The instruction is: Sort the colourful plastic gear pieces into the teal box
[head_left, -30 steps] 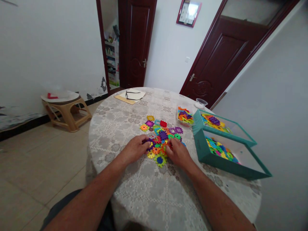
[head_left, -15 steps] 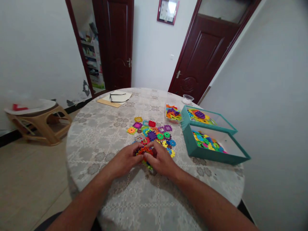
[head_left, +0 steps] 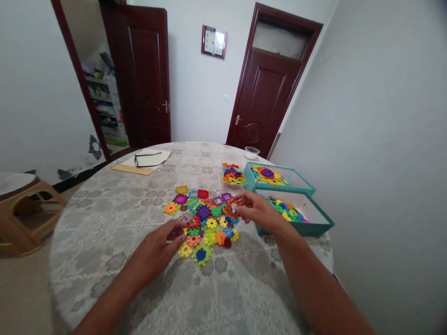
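Observation:
Bright plastic gear-shaped building pieces (head_left: 203,212) lie joined or overlapping in a flat cluster on the table. My right hand (head_left: 256,210) pinches an orange-red toothed ring (head_left: 230,208) above the cluster's right side. At the left edge my left hand (head_left: 164,242) has thumb and fingers apart, close to a red square piece (head_left: 194,223); I see nothing held in it. Nearest to me lies a lime gear piece with a blue centre (head_left: 201,254), and a yellow flower-like piece (head_left: 185,251) is beside it.
Two teal boxes of pieces stand at the right, the nearer box (head_left: 296,229) and the farther box (head_left: 309,182). Left of them is a clear tray of pieces (head_left: 233,174). Glasses (head_left: 150,160) rest on papers at the back left. A small clear bowl (head_left: 252,151) sits at the back edge.
My hands have moved apart from the front of the cluster. The right one has lifted the orange-red ring to the right; the left has let go. The view has shifted.

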The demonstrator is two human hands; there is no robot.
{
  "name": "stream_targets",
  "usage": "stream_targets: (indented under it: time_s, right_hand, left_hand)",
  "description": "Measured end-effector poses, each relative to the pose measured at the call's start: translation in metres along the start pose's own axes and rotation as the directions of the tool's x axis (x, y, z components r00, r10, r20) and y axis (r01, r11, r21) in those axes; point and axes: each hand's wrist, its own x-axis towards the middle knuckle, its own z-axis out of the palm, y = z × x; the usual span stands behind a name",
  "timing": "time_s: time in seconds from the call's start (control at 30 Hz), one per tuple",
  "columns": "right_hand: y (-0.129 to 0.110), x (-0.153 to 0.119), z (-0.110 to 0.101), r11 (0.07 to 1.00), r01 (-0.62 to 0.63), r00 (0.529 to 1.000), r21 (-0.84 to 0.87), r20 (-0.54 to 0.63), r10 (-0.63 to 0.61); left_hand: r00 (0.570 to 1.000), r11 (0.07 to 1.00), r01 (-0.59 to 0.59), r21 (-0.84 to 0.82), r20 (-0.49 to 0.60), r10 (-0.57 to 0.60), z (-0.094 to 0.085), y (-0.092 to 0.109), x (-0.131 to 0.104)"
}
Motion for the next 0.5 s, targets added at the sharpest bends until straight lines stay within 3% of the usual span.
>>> stream_targets:
  time_s: [0.13,0.27,0.37,0.5]
  right_hand:
    - [0.014,0.027,-0.071,0.987,-0.064,0.952,-0.147,-0.306,0.017]
    - [0.031,0.063,-0.119,0.964,-0.221,0.818,-0.145,-0.565,0.103]
    - [0.041,0.088,-0.136,0.957,-0.272,0.768,-0.103,-0.622,0.152]
    - [0.053,0.113,-0.138,0.964,-0.264,0.749,-0.028,-0.635,0.187]
  left_hand:
    - [0.998,0.994,-0.002,0.106,-0.061,0.008,-0.01,-0.008,0.002]
    - [0.991,0.989,0.014,0.15,-0.136,0.007,-0.014,-0.014,0.002]
    - [0.99,0.982,0.027,0.185,-0.142,0.0,-0.015,-0.017,0.003]
    - [0.988,0.971,0.033,0.236,-0.158,0.005,-0.018,-0.019,0.006]
